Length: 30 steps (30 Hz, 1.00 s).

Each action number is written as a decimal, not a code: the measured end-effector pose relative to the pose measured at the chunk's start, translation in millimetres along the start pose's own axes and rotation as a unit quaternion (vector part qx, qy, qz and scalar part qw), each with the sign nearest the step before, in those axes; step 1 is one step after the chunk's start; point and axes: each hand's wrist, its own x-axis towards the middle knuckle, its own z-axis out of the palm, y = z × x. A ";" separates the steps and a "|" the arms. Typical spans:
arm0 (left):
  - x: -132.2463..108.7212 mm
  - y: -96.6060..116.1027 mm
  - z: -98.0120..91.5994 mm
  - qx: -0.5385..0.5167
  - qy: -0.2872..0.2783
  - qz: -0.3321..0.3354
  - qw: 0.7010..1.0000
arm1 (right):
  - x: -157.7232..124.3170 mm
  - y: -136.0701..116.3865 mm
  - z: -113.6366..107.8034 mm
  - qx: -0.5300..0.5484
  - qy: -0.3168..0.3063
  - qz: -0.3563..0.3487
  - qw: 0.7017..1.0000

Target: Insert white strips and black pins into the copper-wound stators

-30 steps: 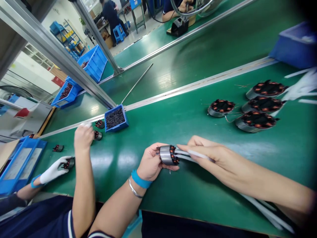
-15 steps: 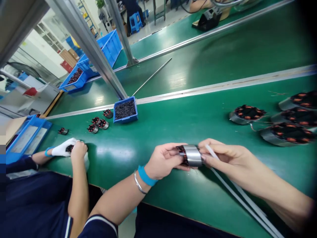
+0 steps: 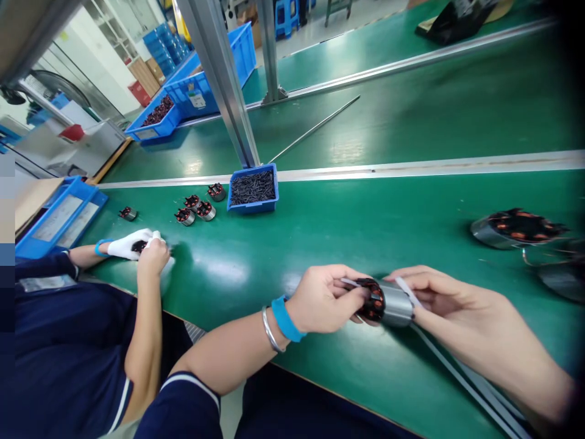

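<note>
A motor stator [image 3: 397, 303] with a silver metal ring and copper windings lies on its side between both hands, just over the green table. My left hand [image 3: 325, 299], with a blue wristband and a silver bangle, pinches the stator's winding end; a thin pale strip end shows at those fingers. At the opposite end, my right hand [image 3: 464, 314] is closed around the metal ring. Long white strips [image 3: 457, 371] run from under my right hand toward the lower right, and a short piece stands up between its fingers.
A blue tray of black pins [image 3: 253, 188] stands ahead, with several small stators [image 3: 205, 211] left of it. Larger stators [image 3: 516, 228] sit at right. At left, a co-worker's gloved hand [image 3: 130, 245] holds a part. A metal post [image 3: 228, 85] rises behind the tray.
The view has shifted, so the table's contents sit differently in the picture. The stator has turned, showing more of its windings toward my left hand. Both hands still hold it.
</note>
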 end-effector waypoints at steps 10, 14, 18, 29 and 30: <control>0.0 -0.4 3.9 -0.029 0.008 0.010 1.000 | -1.7 -3.7 -7.0 -0.061 -0.048 -0.070 0.995; -0.7 1.5 -0.3 -0.058 -0.022 0.004 0.998 | 0.5 -7.2 -7.3 -0.029 -0.078 -0.048 0.995; -0.9 10.3 -5.1 -0.089 -0.054 -0.017 0.994 | 0.8 -11.7 -18.7 -0.089 0.065 -0.135 0.985; 3.9 10.4 -11.2 -0.048 -0.104 -0.059 0.992 | -13.1 -22.1 -32.1 -0.148 -0.154 -0.211 0.954; 4.0 10.2 -10.6 -0.042 -0.101 -0.060 0.992 | -12.6 -21.3 -29.0 -0.152 -0.149 -0.213 0.953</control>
